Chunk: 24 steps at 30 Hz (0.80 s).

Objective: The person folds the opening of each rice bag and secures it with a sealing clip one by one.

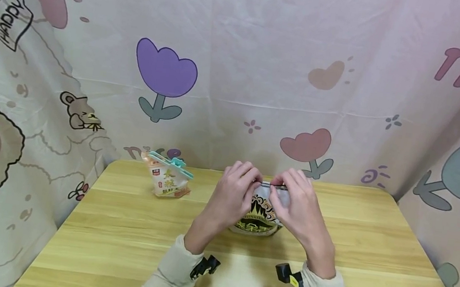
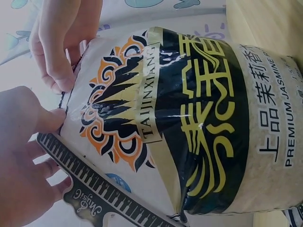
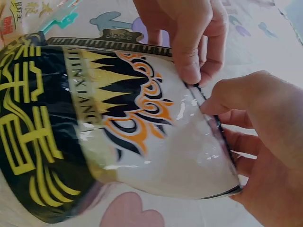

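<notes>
A clear-bottomed rice bag point(image 1: 261, 218), with a black band and yellow lettering, stands upright on the table. Both hands are at its dark top edge, close together. My left hand point(image 1: 234, 195) pinches that edge left of the middle, thumb towards me. On the other side, my right hand point(image 1: 298, 203) pinches it with thumb and fingers. A dark ruler-like strip with piano-key marks and the word Music point(image 2: 94, 184) runs along the bag's left side in the left wrist view, one end right by the left hand's fingers. In the head view this strip is hidden.
A small white and orange food packet point(image 1: 168, 181) stands at the back left, a teal bag clip point(image 1: 172, 162) across its top. The wooden table point(image 1: 110, 254) ends at a patterned cloth point(image 1: 240, 67) behind and on both sides.
</notes>
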### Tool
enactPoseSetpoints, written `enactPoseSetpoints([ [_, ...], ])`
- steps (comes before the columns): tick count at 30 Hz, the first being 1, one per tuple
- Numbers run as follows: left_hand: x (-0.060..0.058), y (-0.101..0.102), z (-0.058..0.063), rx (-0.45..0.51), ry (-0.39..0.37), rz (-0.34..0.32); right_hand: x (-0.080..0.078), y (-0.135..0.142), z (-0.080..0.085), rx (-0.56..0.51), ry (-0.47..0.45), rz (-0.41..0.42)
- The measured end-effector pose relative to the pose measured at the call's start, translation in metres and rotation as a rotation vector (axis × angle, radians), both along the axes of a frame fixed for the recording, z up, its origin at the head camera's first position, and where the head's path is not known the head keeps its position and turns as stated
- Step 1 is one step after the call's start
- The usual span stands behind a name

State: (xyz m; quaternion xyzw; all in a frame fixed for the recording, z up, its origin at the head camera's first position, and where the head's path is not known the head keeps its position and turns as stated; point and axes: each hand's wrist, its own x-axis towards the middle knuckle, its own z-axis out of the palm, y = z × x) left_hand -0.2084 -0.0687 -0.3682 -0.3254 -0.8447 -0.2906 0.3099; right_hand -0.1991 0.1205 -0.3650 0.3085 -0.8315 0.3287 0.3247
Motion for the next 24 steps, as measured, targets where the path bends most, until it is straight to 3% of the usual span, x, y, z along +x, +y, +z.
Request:
enactPoseSetpoints([
  [5, -0.007, 0.001, -0.001, 0.019, -0.006, -0.014, -0.007, -0.001, -0.001, -0.016, 0.016, -0.003],
  [13, -0.026, -0.003, 0.001, 0.039, -0.003, 0.019, -0.029, -0.009, 0.009, 0.026, 0.056, 0.012],
  [24, -0.053, -0.014, 0.001, 0.060, -0.056, -0.014, -0.053, -0.019, 0.016, 0.069, 0.019, 0.018],
])
